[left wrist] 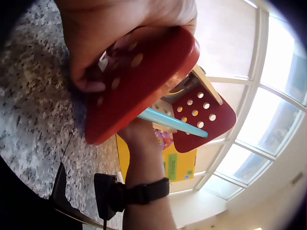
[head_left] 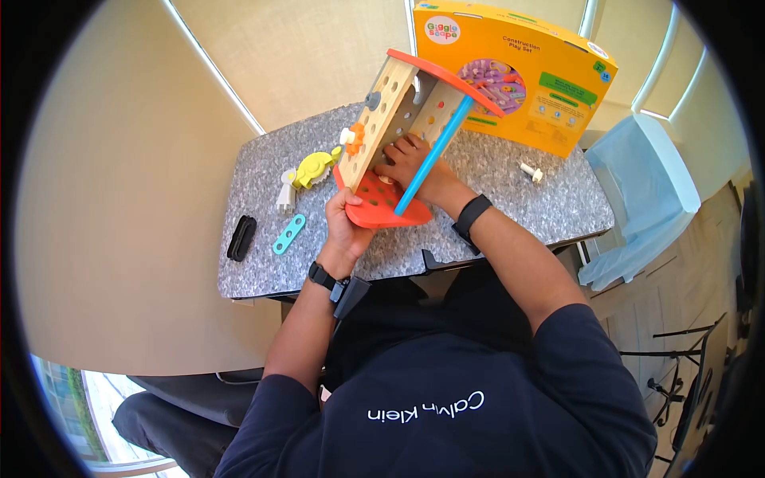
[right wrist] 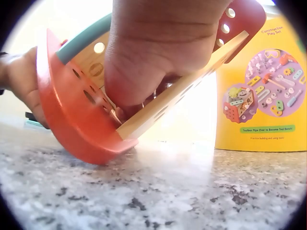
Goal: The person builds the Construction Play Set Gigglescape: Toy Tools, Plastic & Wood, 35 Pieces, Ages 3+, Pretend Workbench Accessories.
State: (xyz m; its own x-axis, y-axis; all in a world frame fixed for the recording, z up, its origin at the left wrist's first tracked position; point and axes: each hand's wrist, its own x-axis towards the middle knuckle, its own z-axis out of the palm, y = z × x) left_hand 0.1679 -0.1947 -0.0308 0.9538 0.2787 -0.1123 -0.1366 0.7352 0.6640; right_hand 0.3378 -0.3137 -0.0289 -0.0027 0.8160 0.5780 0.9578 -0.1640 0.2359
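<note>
A wooden toy toolbox [head_left: 381, 103] with red end panels and a blue rod [head_left: 434, 155] is held tilted over the table. My left hand [head_left: 347, 223] grips the lower red end panel [left wrist: 144, 91], thumb on one face and fingers round the other. Inside the box, between the wooden sides, reaches my right hand [head_left: 422, 167]; its fingertips are largely hidden in the right wrist view, and I cannot tell whether they hold anything. On the outer perforated side sit an orange gear [head_left: 356, 140] with a white bolt head and a grey knob [head_left: 372, 101].
On the speckled table [head_left: 550, 211] lie a yellow-green toy tool [head_left: 315, 169] with a pale grey handle, a teal strip with holes [head_left: 289, 234], a black case [head_left: 241, 238] and a white bolt [head_left: 531, 172]. A yellow box [head_left: 574, 119] stands behind; a blue-covered chair [head_left: 645, 171] is right.
</note>
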